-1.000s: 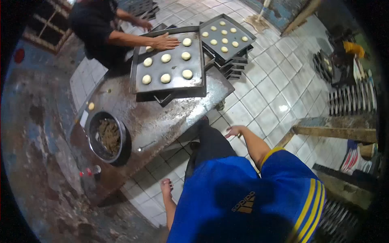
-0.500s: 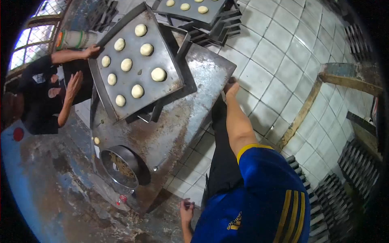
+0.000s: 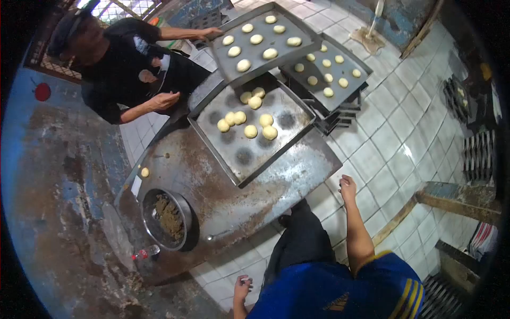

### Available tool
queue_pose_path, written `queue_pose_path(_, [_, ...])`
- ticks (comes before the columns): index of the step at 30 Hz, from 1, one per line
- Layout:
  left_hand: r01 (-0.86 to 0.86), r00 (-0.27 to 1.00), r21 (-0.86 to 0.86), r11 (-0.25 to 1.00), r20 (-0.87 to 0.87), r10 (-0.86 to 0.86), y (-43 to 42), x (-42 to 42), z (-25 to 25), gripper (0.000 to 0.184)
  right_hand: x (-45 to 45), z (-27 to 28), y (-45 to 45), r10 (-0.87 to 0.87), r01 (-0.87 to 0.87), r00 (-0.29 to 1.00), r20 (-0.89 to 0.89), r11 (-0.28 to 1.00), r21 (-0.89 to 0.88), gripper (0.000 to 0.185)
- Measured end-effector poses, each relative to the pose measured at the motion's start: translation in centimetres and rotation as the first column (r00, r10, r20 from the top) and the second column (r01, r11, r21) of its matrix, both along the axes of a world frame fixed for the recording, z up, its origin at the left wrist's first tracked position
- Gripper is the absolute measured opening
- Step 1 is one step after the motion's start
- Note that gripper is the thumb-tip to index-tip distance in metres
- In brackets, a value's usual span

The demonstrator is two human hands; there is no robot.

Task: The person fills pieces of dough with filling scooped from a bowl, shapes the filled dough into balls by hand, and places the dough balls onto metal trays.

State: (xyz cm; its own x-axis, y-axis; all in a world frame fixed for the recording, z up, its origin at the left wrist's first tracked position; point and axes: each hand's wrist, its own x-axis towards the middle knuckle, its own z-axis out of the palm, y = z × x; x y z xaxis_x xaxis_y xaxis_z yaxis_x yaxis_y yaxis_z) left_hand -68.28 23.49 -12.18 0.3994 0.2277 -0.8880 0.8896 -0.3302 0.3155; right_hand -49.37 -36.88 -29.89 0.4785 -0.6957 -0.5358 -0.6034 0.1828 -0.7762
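Observation:
My right hand (image 3: 347,189) hangs over the tiled floor just off the table's right corner, fingers loosely curled and apart, holding nothing. Lower down, my left hand (image 3: 243,287) is off the near side of the table, empty, with its fingers slightly bent and parted. On the metal table (image 3: 228,159) lies a tray (image 3: 236,167) bearing several dough balls, some bunched together. A co-worker's hand (image 3: 207,33) grips the corner of another tray (image 3: 292,53) with spaced dough balls, raised at the far end. The co-worker's other hand (image 3: 163,101) is free.
A steel bowl (image 3: 183,210) with brown crumbly filling sits near the table's left side. Close by are a spoon (image 3: 218,234), a plastic bottle (image 3: 146,252) and a small dough piece (image 3: 145,172). Beyond the table, another tray (image 3: 340,93) of dough balls tops a stack.
The co-worker's tray has shifted away toward the stack, exposing the tray of bunched dough balls beneath. My right hand has left the table edge. My view has turned.

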Motion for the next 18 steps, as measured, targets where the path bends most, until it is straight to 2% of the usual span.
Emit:
queue_pose_path(1, [-0.004, 1.0, -0.021, 1.0, -0.006, 0.004, -0.5, 0.9, -0.8, 0.038, 0.3, 3.0, -0.7, 0.004, -0.004, 1.0, -0.006, 1.0, -0.021, 0.035])
queue_pose_path(3, [0.085, 0.99, -0.066, 0.994, 0.12, -0.077, -2.5, 4.3, -2.7, 0.036, 1.6, 8.6, -0.9, 0.071, -0.019, 0.966, 0.25, 0.979, -0.205, 0.033])
queue_pose_path(5, [0.082, 0.967, -0.155, 0.985, 0.252, -0.041, -5.6, 9.0, -2.7, 0.035, 5.1, 13.7, -0.8, 0.358, -0.266, 0.905, 0.231, 0.899, -0.349, 0.035])
queue_pose_path(7, [0.148, 0.934, -0.174, 0.974, 0.347, -0.08, -8.7, 14.3, -1.5, 0.034, 10.4, 14.6, 1.1, 0.362, -0.34, 0.851, 0.381, 0.932, -0.126, 0.041])
queue_pose_path(9, [0.138, 0.93, -0.15, 0.979, 0.359, -0.076, -11.7, 19.3, 0.6, 0.035, 17.0, 17.4, 3.9, 0.678, -0.601, 0.702, 0.219, 0.728, -0.33, 0.049])
queue_pose_path(10, [0.146, 0.924, -0.122, 0.982, 0.37, -0.092, -12.8, 21.1, 1.6, 0.036, 20.4, 18.9, 5.7, 0.794, -0.704, 0.585, 0.167, 0.598, -0.383, 0.051])
queue_pose_path(11, [0.137, 0.922, -0.112, 0.984, 0.377, -0.085, -13.6, 22.9, 2.4, 0.036, 24.2, 19.9, 7.5, 0.883, -0.777, 0.457, 0.112, 0.457, -0.433, 0.052])
queue_pose_path(12, [0.147, 0.91, -0.103, 0.984, 0.403, -0.094, -14.5, 24.2, 3.1, 0.037, 27.7, 18.7, 9.5, 0.935, -0.759, 0.346, 0.081, 0.33, -0.562, 0.05])
queue_pose_path(13, [0.162, 0.901, -0.094, 0.982, 0.42, -0.108, -15.2, 25.2, 3.8, 0.038, 30.7, 17.2, 11.3, 0.97, -0.715, 0.241, 0.033, 0.2, -0.67, 0.047])
queue_pose_path(15, [0.2, 0.888, -0.053, 0.978, 0.433, -0.158, -16.1, 26.3, 5.6, 0.037, 36.3, 16.5, 14.2, 0.984, -0.757, 0.096, -0.149, -0.025, -0.653, 0.038])
queue_pose_path(16, [0.245, 0.86, -0.022, 0.969, 0.467, -0.206, -16.3, 27.6, 6.4, 0.037, 38.2, 14.9, 15.6, 0.987, -0.752, 0.098, -0.131, -0.013, -0.659, 0.038])
queue_pose_path(17, [0.251, 0.854, -0.005, 0.968, 0.471, -0.219, -16.4, 28.4, 7.1, 0.037, 40.2, 12.1, 17.2, 0.957, -0.757, 0.058, -0.283, -0.143, -0.637, 0.032])
queue_pose_path(18, [0.193, 0.854, -0.018, 0.981, 0.494, -0.16, -16.4, 28.6, 7.7, 0.036, 41.9, 9.7, 18.3, 0.9, -0.763, 0.028, -0.435, -0.262, -0.591, 0.028])
